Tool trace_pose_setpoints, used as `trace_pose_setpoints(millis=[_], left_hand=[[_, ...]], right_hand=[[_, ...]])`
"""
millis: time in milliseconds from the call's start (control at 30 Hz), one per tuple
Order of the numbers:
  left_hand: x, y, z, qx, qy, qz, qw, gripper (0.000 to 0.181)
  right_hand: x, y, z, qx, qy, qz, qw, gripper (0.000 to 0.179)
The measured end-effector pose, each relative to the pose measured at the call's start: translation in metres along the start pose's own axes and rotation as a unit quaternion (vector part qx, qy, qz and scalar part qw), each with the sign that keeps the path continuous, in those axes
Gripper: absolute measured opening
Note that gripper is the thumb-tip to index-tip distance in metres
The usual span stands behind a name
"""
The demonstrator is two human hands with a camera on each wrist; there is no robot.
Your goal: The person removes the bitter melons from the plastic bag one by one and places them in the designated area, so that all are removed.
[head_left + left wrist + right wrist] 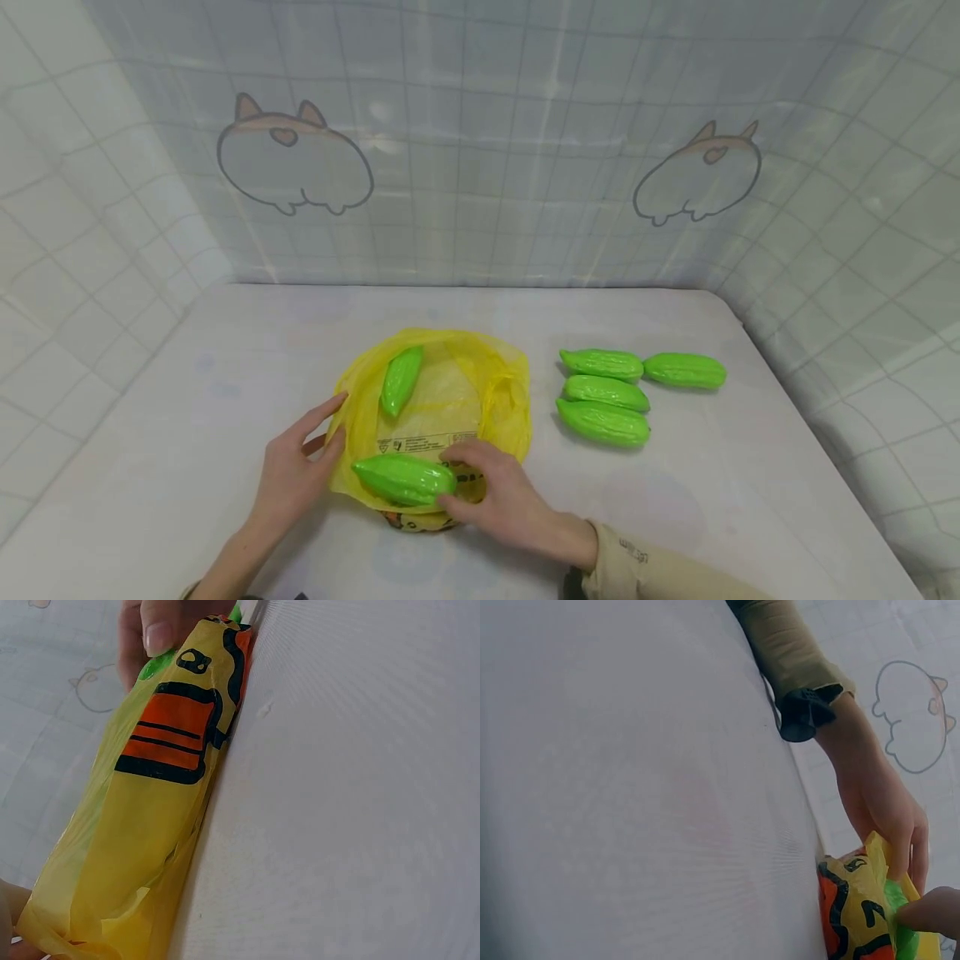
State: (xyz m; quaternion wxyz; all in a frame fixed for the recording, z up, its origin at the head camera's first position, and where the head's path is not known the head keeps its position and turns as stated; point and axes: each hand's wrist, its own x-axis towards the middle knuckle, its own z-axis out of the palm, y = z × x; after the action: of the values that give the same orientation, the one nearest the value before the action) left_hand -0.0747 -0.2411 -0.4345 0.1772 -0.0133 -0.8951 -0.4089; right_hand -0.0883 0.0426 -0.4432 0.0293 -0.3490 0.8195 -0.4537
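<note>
The right grip [504,498], part-closed, pinches the blunt end of a green vegetable [401,479] lying left of it, inside the yellow bag [506,408]; the left grip [294,471] pinches the bag's rim. The glossy vegetable is probably light, stiff and slippery, best held mid-body.

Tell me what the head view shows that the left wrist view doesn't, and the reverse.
Only the head view: the yellow bag's open mouth with a far gourd inside, four green gourds in full on the table, and the tan sleeve on the right arm.

Only the left wrist view: an orange panel with dark stripes on the bag's outer side.

Both: the bag, the left hand at its edge, the right hand at a near gourd, the table and the cartoon-printed wall.
</note>
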Motion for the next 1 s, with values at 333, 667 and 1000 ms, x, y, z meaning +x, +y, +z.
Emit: trace_pose_setpoints(millis=[333,667,1000], left_hand=[[0.0,-0.002,0.001,0.001,-0.004,-0.001,1.0,0.048],[0.0,-0.002,0.001,-0.001,-0.004,-0.002,1.0,0.048],[0.0,0.0,0.0,0.001,0.006,0.002,1.0,0.048]], right_hand=[[-0.002,0.003,0.006,-0.005,-0.008,-0.003,1.0,0.042],[-0.004,0.01,0.01,0.007,-0.004,-0.006,0.9999,0.042],[-0.004,0.012,0.012,0.023,0.002,-0.012,0.9997,0.042]])
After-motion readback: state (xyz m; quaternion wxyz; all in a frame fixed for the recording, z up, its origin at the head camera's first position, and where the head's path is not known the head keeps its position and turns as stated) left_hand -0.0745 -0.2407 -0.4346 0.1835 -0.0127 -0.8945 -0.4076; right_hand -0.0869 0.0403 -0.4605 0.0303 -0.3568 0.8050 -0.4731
